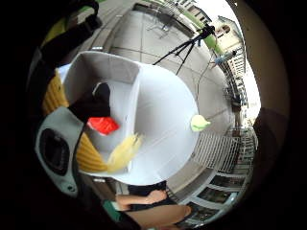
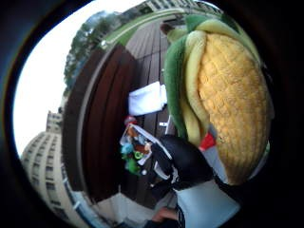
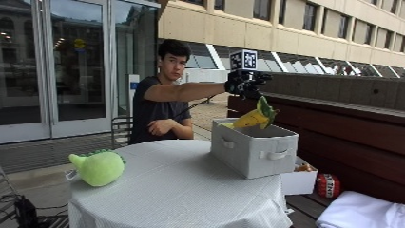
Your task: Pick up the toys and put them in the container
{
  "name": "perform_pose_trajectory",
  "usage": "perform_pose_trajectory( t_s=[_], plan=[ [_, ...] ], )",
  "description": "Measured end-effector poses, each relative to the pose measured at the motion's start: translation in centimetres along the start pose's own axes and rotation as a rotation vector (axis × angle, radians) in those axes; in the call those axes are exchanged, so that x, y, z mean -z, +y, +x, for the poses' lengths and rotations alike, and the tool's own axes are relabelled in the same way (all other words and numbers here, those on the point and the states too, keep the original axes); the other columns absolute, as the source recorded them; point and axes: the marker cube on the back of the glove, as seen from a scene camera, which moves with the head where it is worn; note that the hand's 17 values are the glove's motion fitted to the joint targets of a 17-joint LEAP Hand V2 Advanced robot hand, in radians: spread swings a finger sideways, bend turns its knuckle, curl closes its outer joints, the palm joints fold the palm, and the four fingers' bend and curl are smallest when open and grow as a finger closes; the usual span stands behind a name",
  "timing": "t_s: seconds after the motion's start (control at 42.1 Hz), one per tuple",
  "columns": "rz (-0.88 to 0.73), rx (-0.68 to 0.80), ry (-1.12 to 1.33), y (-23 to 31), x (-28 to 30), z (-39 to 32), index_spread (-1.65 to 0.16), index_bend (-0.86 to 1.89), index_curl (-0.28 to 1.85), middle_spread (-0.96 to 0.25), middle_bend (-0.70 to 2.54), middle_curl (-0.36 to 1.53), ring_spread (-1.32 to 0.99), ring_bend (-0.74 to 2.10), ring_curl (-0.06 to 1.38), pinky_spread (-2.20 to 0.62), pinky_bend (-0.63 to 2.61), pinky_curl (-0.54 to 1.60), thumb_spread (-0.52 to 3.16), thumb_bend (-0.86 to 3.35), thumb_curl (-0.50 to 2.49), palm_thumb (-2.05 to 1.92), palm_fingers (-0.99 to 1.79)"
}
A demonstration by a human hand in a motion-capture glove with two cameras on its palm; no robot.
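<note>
Outdoors, gloved hand (image 3: 245, 84) holds corn toy (image 3: 254, 117) above container (image 3: 256, 147) (grey).

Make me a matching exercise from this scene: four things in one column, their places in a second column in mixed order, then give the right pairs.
Things:
1. corn toy
2. green plush toy
3. grey container
4. gloved right hand

Places:
A. lying near the table's edge, far from the container
B. raised above the container, gripping a toy
C. standing on the white tablecloth, at the side by the wooden bench
D. hanging over the container's open top

Pairs: 1-D, 2-A, 3-C, 4-B
</note>
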Motion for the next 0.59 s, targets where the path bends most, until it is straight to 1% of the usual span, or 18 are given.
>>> perform_pose_trajectory(
  t_s=[0.024,0.048,0.071,0.095,0.214,0.309,0.428,0.594],
  plan=[
    [-0.002,0.002,0.003,0.0,-0.2,0.2,-0.34,-0.02,0.32,-0.40,0.73,0.73,-0.40,1.32,0.54,-0.47,1.11,0.47,0.73,0.02,0.84,0.48,0.74],
    [-0.001,0.004,0.007,0.0,-0.4,0.5,-0.32,-0.13,0.25,-0.27,0.40,0.62,-0.33,1.09,0.46,-0.40,1.32,0.52,0.77,-0.13,0.76,0.25,0.02],
    [0.002,0.006,0.010,0.0,-0.4,0.7,-0.31,-0.05,0.30,-0.22,0.34,0.64,-0.27,1.04,0.50,-0.35,1.44,0.60,0.79,-0.17,0.72,0.15,-0.21],
    [0.005,0.009,0.013,0.1,-0.5,1.0,-0.30,-0.02,0.29,-0.18,0.31,0.62,-0.24,0.97,0.49,-0.31,1.48,0.59,0.81,-0.16,0.70,0.10,-0.28],
    [0.007,0.022,0.013,1.2,0.0,2.7,-0.28,-0.01,0.19,-0.06,0.21,0.53,-0.14,0.79,0.35,-0.17,1.54,0.53,0.90,-0.09,0.61,-0.02,-0.26],
    [0.026,0.003,0.033,1.9,0.6,5.3,-0.27,0.01,0.16,-0.01,0.19,0.50,-0.09,0.72,0.30,-0.10,1.51,0.51,0.95,-0.07,0.55,-0.05,-0.25],
    [0.049,-0.044,0.064,2.8,1.4,10.9,-0.26,0.03,0.14,0.03,0.19,0.48,-0.04,0.66,0.28,-0.04,1.47,0.49,0.97,-0.07,0.49,-0.06,-0.25],
    [0.092,-0.120,0.093,3.4,1.8,20.1,-0.27,0.03,0.12,0.02,0.19,0.47,-0.01,0.61,0.27,0.01,1.41,0.45,0.98,-0.07,0.43,-0.07,-0.22]
  ],
)
